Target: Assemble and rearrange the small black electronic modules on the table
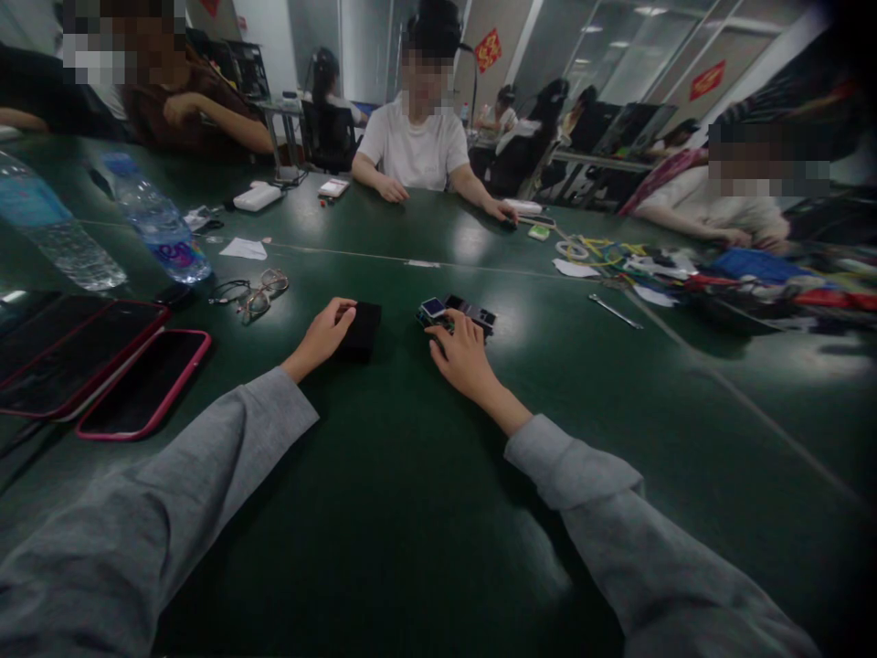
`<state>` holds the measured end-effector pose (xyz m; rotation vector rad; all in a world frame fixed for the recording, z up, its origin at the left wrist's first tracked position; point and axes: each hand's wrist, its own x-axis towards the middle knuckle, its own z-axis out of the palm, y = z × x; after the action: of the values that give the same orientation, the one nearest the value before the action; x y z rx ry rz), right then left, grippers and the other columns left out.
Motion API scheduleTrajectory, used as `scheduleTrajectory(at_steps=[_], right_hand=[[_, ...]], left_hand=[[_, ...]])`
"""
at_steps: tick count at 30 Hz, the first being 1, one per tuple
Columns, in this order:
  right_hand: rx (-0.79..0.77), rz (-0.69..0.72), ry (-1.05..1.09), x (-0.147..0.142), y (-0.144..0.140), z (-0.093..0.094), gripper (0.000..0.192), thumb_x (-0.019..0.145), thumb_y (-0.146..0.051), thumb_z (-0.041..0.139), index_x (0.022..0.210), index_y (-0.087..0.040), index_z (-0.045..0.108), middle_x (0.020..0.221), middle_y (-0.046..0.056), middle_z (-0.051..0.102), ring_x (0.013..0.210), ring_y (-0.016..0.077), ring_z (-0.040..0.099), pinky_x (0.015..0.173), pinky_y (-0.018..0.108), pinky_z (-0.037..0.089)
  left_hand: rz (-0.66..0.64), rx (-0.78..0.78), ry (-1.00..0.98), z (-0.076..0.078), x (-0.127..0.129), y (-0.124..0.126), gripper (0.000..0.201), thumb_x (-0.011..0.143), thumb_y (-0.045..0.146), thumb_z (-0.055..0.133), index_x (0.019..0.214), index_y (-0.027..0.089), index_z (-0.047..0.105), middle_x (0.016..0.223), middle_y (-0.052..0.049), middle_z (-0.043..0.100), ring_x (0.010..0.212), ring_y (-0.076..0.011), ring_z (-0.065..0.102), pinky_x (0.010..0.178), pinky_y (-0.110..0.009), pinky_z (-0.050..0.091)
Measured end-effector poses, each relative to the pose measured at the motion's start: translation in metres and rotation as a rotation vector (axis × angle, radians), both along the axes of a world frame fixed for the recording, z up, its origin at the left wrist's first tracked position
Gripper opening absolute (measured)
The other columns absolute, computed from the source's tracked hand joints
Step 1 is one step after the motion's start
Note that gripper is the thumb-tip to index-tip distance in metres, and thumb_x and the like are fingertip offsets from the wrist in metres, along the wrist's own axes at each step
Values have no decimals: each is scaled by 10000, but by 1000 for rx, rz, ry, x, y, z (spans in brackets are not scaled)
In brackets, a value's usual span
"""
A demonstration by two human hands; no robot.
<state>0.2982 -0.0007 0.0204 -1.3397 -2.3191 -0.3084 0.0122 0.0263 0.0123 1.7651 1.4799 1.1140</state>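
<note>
Gripping a black box (361,331), left hand (322,336); right hand (464,358) clasps a small device (458,315).

Both arms were covered in long grey sleeves of a soft, slightly heathered knit fabric, like a sweatshirt. The left sleeve (171,512) ended in a plain ribbed cuff at the wrist, and the right sleeve (637,539) ended the same way, its cloth bunched into loose folds. Both hands, the left hand (322,336) and the right hand (464,358), were bare, with no rings, watch or gloves showing.
</note>
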Motion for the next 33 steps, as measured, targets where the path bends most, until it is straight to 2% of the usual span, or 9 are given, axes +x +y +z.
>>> scheduleTrajectory(at_steps=[21,33], right_hand=[[-6,11,-15,-1,-1,2,309,944,-266,434,1187,-205,616,1342,150,432,1231,313,443,1009,483,364],[-8,10,-9,-1,-2,3,295,945,-257,447,1178,-206,620,1346,150,436,1225,315,452,1013,486,368]], left_hand=[[2,-13,4,2,0,-2,350,956,416,441,1200,191,551,1222,-100,631,1100,-232,607,947,-401,483],[5,-4,-9,-4,-1,3,340,961,405,448,1194,183,556,1202,-90,633,1089,-225,605,931,-381,489]])
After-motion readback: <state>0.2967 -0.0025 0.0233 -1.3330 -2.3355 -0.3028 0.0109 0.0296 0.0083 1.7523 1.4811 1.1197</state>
